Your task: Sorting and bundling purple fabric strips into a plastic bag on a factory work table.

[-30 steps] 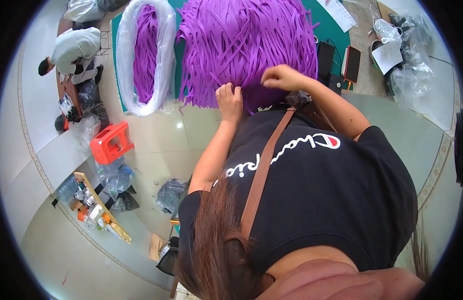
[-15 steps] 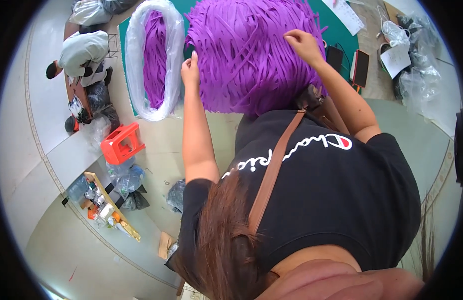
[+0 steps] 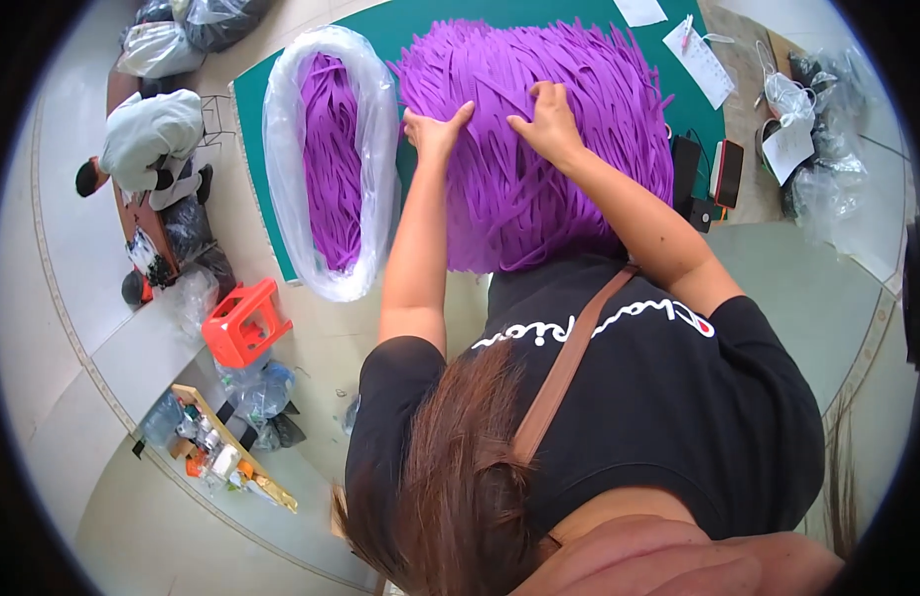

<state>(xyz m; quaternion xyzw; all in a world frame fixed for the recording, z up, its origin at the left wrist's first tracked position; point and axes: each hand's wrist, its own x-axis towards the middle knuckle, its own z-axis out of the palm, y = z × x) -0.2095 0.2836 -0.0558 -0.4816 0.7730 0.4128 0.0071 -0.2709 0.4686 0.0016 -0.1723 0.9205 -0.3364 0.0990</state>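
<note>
A big pile of long, flat purple strips [image 3: 579, 204] lies on the green tabletop [image 3: 420, 30] in front of me. My left hand [image 3: 437, 134] is at the pile's left edge, its thumb stretched away from the fingers, which are partly hidden. On top of the pile rests my right hand [image 3: 549, 124], fingers bent and spread over the strips. Neither hand visibly lifts anything. Left of the pile stands a clear plastic bag [image 3: 281, 129], its mouth open in a long oval. More purple strips [image 3: 331, 169] lie inside it.
Phones [image 3: 726, 174] with cables lie right of the pile, near a paper sheet [image 3: 700, 62]. Plastic bags [image 3: 832, 179] fill the far right. On the left are a red stool [image 3: 246, 323], a tray of small items [image 3: 221, 447] and a bending person [image 3: 152, 139].
My right hand has moved left and down onto the middle of the pile. My left hand has shifted right, its thumb now spread. The table appears lower in view.
</note>
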